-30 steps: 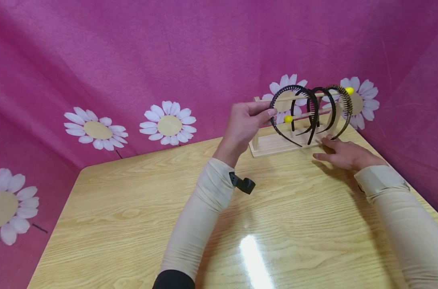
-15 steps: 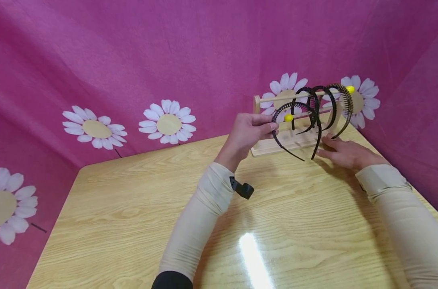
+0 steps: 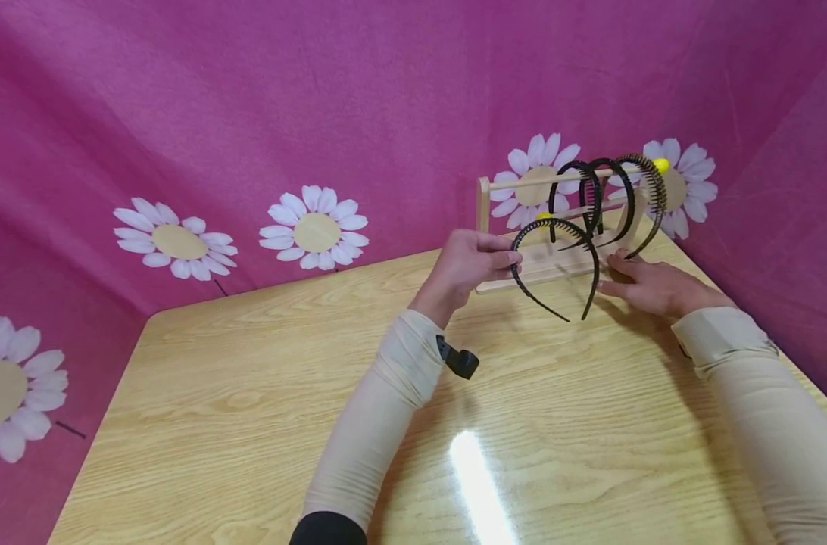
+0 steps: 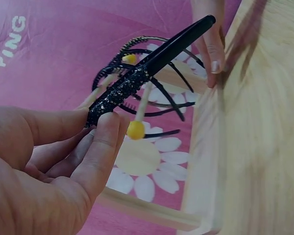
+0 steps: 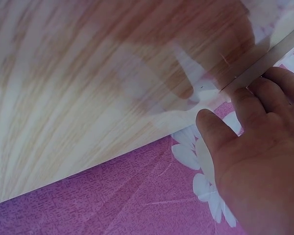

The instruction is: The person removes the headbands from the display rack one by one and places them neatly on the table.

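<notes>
Between thumb and fingers my left hand [image 3: 469, 265] pinches a black toothed headband [image 3: 557, 222] by one side, its two ends pointing down. Up close, the left wrist view shows glittery beading on the held headband [image 4: 127, 89]. It is in front of a wooden headband rack [image 3: 483, 206] and overlaps the rack's lower yellow knob [image 3: 544, 216] in the head view. More dark headbands [image 3: 633, 200] hang on the rack's upper rod, the rightmost brownish. My right hand [image 3: 659, 291] touches the front edge of the rack's base near its right end, fingers extended.
The rack stands at the back right of a wood-grain table [image 3: 250, 424], close to a magenta curtain [image 3: 386, 91] printed with daisies. A yellow knob [image 3: 661, 165] caps the upper rod at the right.
The left hand has brought the pinched headband down and toward the person, off the lower rod's knob end and in front of the rack. The right hand stays by the base.
</notes>
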Motion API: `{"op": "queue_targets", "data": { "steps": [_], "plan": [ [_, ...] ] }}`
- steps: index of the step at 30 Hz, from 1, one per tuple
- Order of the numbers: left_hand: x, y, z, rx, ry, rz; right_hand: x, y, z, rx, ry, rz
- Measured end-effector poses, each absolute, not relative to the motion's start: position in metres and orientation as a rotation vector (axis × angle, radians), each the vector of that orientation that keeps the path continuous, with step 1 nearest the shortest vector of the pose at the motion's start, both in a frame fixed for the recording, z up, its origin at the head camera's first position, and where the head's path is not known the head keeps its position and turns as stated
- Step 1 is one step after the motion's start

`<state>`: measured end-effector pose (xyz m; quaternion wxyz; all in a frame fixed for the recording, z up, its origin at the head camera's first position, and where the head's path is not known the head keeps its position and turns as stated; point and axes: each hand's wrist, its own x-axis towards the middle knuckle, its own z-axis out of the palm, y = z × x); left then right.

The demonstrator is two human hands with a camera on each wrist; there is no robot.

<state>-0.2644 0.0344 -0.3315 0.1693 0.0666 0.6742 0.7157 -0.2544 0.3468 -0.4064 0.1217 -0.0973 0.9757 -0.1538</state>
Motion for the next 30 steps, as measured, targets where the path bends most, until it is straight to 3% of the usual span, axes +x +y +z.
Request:
{"op": "queue_targets", "data": {
  "steps": [30],
  "plan": [
    [-0.265,0.045,-0.381,0.067,1.924,1.928,-0.254,0.346,-0.405,-0.26,2.844,-0.446]
  ]
}}
